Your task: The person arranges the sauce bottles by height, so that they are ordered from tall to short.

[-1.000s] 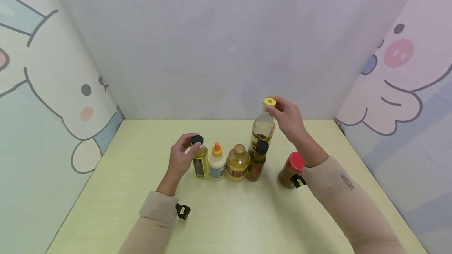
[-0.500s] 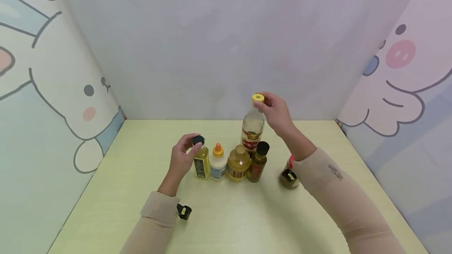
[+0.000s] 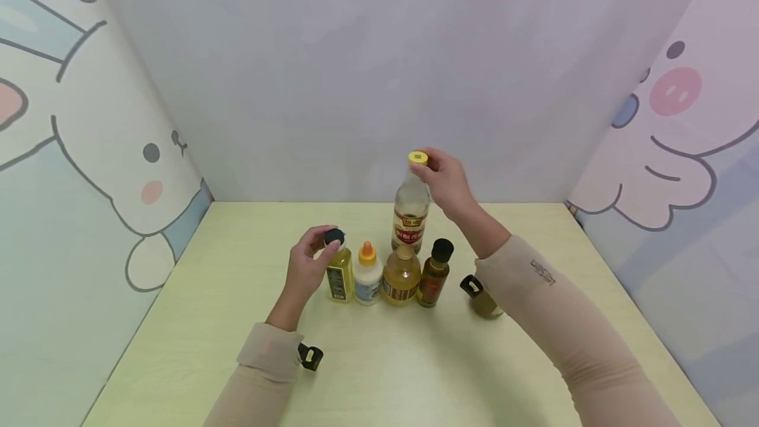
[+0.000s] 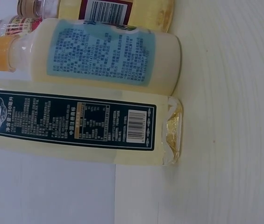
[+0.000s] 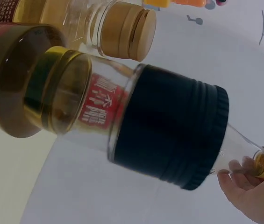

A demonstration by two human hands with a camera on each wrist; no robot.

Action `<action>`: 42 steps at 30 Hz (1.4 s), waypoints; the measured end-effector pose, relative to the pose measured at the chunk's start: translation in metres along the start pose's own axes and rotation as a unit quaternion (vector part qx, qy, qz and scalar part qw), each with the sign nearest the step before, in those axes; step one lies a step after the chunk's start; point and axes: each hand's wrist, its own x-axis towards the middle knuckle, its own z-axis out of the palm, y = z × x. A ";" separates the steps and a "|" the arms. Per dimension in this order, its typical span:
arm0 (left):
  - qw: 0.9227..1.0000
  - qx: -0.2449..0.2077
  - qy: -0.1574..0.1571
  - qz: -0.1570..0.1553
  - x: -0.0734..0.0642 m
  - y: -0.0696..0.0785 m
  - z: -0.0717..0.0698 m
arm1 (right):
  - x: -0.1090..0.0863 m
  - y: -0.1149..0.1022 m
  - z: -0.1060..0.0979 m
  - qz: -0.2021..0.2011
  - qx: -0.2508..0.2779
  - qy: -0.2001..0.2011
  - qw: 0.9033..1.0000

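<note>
In the head view my right hand (image 3: pixel 446 180) grips the yellow cap of a tall clear glass bottle (image 3: pixel 410 206) with a red and yellow label. That bottle stands upright behind the row, its base hidden by a round amber bottle (image 3: pixel 401 275). My left hand (image 3: pixel 305 262) pinches the dark cap of a squarish bottle of yellow oil (image 4: pixel 75 123) at the row's left end. Beside the oil is a white squeeze bottle (image 4: pixel 108 58) with an orange nozzle. A brown bottle with a black cap (image 5: pixel 169 126) ends the row on the right.
A jar of brown contents (image 3: pixel 486 307) stands apart on the right, mostly covered by my right sleeve. The pale yellow table (image 3: pixel 379 368) ends at a grey back wall (image 3: pixel 379 84). Side walls carry cartoon animals.
My right hand has moved the tall glass bottle left, from behind the black-capped bottle to behind the round amber one. My left hand stays on the oil bottle's cap.
</note>
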 end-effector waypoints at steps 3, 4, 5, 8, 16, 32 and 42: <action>1.000 0.001 0.001 -0.002 0.000 0.000 0.000 | 0.004 0.000 0.005 0.001 -0.002 0.000 1.000; 1.000 0.002 0.002 -0.002 0.000 0.000 0.000 | 0.005 -0.001 0.007 0.001 -0.004 0.000 1.000; 1.000 0.002 0.002 -0.003 -0.001 0.001 0.000 | 0.006 -0.001 0.009 0.002 -0.003 0.000 1.000; 1.000 0.000 0.003 -0.004 -0.001 0.001 0.001 | 0.009 -0.002 0.013 0.005 -0.001 0.000 1.000; 1.000 0.004 0.000 -0.018 -0.001 -0.001 0.001 | 0.016 -0.006 0.026 0.013 0.009 -0.002 1.000; 1.000 -0.001 0.011 -0.002 -0.001 -0.002 0.002 | 0.032 -0.010 0.055 0.014 0.003 -0.008 1.000; 1.000 -0.005 0.017 -0.018 0.000 -0.036 0.001 | 0.042 -0.004 0.072 0.024 -0.005 -0.009 1.000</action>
